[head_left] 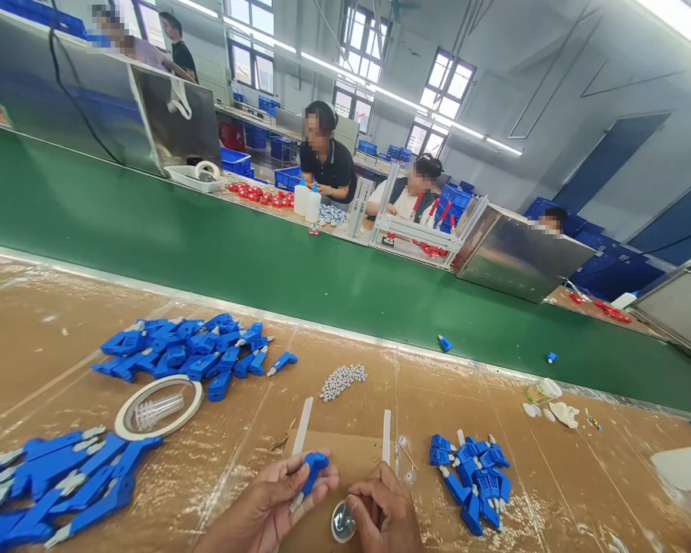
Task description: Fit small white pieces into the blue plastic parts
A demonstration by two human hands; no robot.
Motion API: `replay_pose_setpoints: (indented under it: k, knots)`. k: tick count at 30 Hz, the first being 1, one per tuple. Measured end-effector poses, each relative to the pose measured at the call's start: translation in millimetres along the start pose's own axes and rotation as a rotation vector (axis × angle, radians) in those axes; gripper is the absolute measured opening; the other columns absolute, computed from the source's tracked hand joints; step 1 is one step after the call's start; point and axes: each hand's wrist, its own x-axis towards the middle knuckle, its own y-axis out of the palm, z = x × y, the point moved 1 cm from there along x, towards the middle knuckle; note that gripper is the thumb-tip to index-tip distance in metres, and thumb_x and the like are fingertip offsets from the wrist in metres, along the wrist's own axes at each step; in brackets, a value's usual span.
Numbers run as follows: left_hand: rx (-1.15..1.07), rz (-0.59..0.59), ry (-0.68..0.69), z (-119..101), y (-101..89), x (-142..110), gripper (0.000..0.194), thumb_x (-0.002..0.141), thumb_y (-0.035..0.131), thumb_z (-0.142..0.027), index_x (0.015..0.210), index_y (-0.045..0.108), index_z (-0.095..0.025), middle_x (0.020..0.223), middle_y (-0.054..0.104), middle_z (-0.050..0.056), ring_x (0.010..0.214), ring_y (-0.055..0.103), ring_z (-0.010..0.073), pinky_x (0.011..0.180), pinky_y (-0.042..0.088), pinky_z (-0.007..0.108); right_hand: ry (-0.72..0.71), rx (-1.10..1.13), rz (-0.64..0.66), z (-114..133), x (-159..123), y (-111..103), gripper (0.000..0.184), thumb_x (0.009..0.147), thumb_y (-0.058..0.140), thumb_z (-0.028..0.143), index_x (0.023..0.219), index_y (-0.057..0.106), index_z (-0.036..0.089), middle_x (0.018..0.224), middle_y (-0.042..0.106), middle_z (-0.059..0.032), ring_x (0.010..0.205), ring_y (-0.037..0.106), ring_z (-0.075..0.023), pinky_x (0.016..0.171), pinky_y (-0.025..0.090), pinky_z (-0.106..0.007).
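The left hand [270, 503] grips a blue part [312, 470] between thumb and fingers, low at the table's [46, 338] near edge. Just beside it, the right hand [385, 511] is closed on a thin tool over a small round dish [342, 524]. Blue part piles [190, 353], a tape roll [158, 405] and white pellets [343, 381] lie beyond. A green conveyor [236, 253] runs behind, with seated people at work past it.

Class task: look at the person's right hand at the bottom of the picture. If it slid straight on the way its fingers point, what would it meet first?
Probably the small round silvery dish, just ahead of the right hand; depth is unclear.
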Motion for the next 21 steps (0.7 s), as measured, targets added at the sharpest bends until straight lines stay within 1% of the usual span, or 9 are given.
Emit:
replay_pose_setpoints:
  k: [3, 5, 7, 9, 13, 15, 17, 19, 21]
  knots:
    - [0.006, 0.063, -0.015, 0, -0.3, 0, 0.026, 0.077, 0.087, -0.024, 0.099, 0.082, -0.011, 0.095, 0.081, 0.014, 0.089, 0.077, 0.0232, 0.086, 0.060, 0.031, -0.016, -0.012, 0.038, 1, 1, 0, 0.011, 0.088, 0.067, 0.016, 0.090, 0.076, 0.023, 0.077, 0.059, 0.0000, 0.061, 0.061, -0.0165, 0.058, 0.045, -0.025]
    - [-0.009, 0.110, -0.034, 0, -2.7, 2, 0.028, 0.078, 0.086, -0.024, 0.102, 0.081, -0.012, 0.101, 0.081, 0.015, 0.093, 0.077, 0.0256, 0.086, 0.060, 0.033, -0.024, -0.025, 0.059, 1, 2, 1, 0.016, 0.085, 0.071, 0.014, 0.096, 0.077, 0.024, 0.079, 0.060, 0.0005, 0.064, 0.061, -0.0166, 0.059, 0.046, -0.024]
    - [-0.023, 0.131, -0.054, 1, -5.6, 3, 0.028, 0.077, 0.086, -0.021, 0.103, 0.081, -0.013, 0.105, 0.081, 0.016, 0.098, 0.076, 0.0273, 0.090, 0.058, 0.035, -0.036, -0.046, 0.069, 2, 4, 2, 0.016, 0.085, 0.072, 0.012, 0.093, 0.077, 0.024, 0.077, 0.058, 0.0012, 0.064, 0.061, -0.0162, 0.058, 0.045, -0.024]
    - [-0.010, 0.119, -0.054, 2, -7.8, 4, 0.029, 0.076, 0.087, -0.020, 0.103, 0.081, -0.014, 0.109, 0.081, 0.015, 0.101, 0.075, 0.0273, 0.092, 0.057, 0.036, -0.058, -0.053, 0.083, 3, 5, 3, 0.014, 0.088, 0.068, 0.012, 0.087, 0.076, 0.023, 0.076, 0.055, 0.0012, 0.064, 0.059, -0.0152, 0.058, 0.044, -0.023]
    - [0.051, 0.081, 0.013, 2, -8.0, 0, 0.047, 0.065, 0.095, -0.027, 0.109, 0.080, -0.018, 0.117, 0.079, 0.015, 0.110, 0.072, 0.0308, 0.094, 0.055, 0.037, -0.123, -0.039, 0.086, 5, 6, -1, 0.017, 0.092, 0.063, 0.014, 0.087, 0.076, 0.023, 0.077, 0.054, 0.0005, 0.064, 0.058, -0.0151, 0.059, 0.046, -0.023]
    - [0.067, 0.076, 0.033, 1, -5.8, -3, 0.055, 0.059, 0.098, -0.027, 0.111, 0.080, -0.018, 0.116, 0.078, 0.014, 0.113, 0.070, 0.0328, 0.095, 0.054, 0.037, -0.158, -0.029, 0.072, 5, 4, -3, 0.017, 0.095, 0.061, 0.018, 0.090, 0.076, 0.023, 0.077, 0.055, -0.0003, 0.063, 0.058, -0.0158, 0.058, 0.045, -0.024]
    - [0.070, 0.060, 0.040, 0, -2.8, -6, 0.057, 0.056, 0.099, -0.025, 0.110, 0.081, -0.019, 0.109, 0.080, 0.012, 0.109, 0.072, 0.0311, 0.093, 0.055, 0.035, -0.195, -0.010, 0.051, 3, 2, -3, 0.022, 0.100, 0.056, 0.028, 0.091, 0.076, 0.023, 0.077, 0.055, -0.0013, 0.061, 0.057, -0.0164, 0.055, 0.044, -0.025]
    - [0.068, 0.027, 0.049, 0, -0.3, -6, 0.056, 0.053, 0.100, -0.023, 0.106, 0.082, -0.020, 0.099, 0.080, 0.009, 0.099, 0.074, 0.0265, 0.088, 0.056, 0.032, -0.225, 0.007, 0.013, 0, 0, -2, 0.035, 0.105, 0.048, 0.039, 0.090, 0.076, 0.023, 0.076, 0.056, -0.0019, 0.059, 0.056, -0.0166, 0.052, 0.043, -0.026]
    - [0.060, -0.007, 0.053, 0, 0.5, -5, 0.053, 0.052, 0.101, -0.022, 0.102, 0.083, -0.020, 0.092, 0.080, 0.007, 0.088, 0.075, 0.0228, 0.083, 0.057, 0.029, -0.244, 0.016, -0.033, -5, -2, 1, 0.046, 0.107, 0.041, 0.046, 0.088, 0.077, 0.024, 0.074, 0.057, -0.0026, 0.059, 0.056, -0.0170, 0.053, 0.044, -0.026]
